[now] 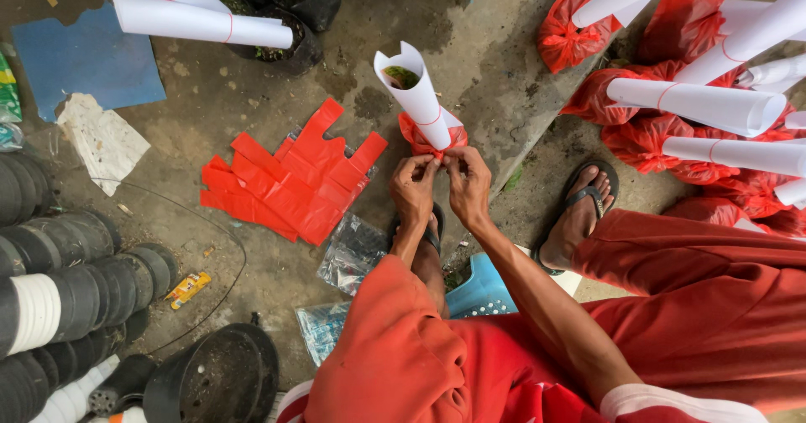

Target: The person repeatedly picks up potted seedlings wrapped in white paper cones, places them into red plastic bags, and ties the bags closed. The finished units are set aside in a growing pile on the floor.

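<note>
Far left of frame: stacked black plastic pots (59, 293) lying on the concrete floor (487, 62). Left of centre: a pile of flat red plastic bags (294, 180), with clear packets (353, 251) just below it. Centre: left hand (414, 190) and right hand (468, 184) are together, fingertips pinched on the red bag (420, 140) wrapped around the base of a white paper cone (417, 96) holding a seedling. Upper right: finished red-bagged cones (697, 104) lie heaped together.
</note>
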